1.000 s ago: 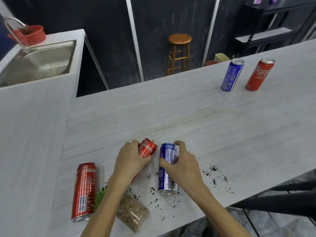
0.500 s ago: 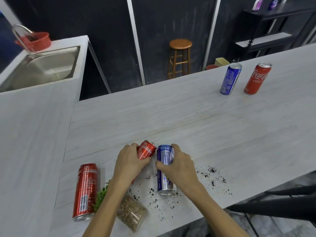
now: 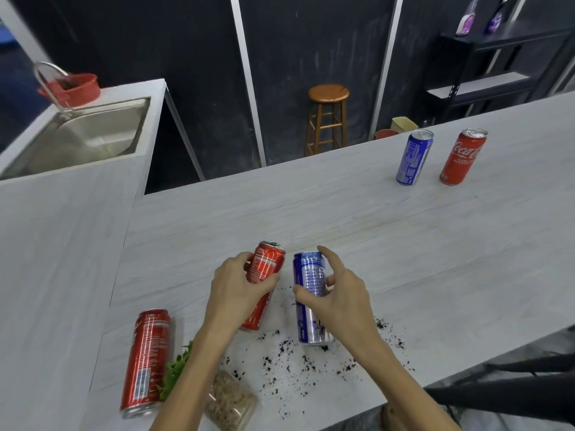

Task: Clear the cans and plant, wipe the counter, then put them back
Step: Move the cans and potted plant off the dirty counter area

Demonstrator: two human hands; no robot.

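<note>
left hand [image 3: 239, 284] wrapped round a red can [image 3: 264, 275], right hand [image 3: 339, 293] pinching a blue can [image 3: 309, 297] just right of it, near edge of counter [image 3: 342, 219]; tipped plant [image 3: 217, 390] nearer, left.

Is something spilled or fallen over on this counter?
Yes. Dark crumbs, probably soil, lie scattered on the counter near its front edge. The plant lies tipped on its side beside an upright red can.

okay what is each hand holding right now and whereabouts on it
The left hand grips a red can round its upper half. The right hand pinches a blue can at mid-body, index finger lifted.
</note>
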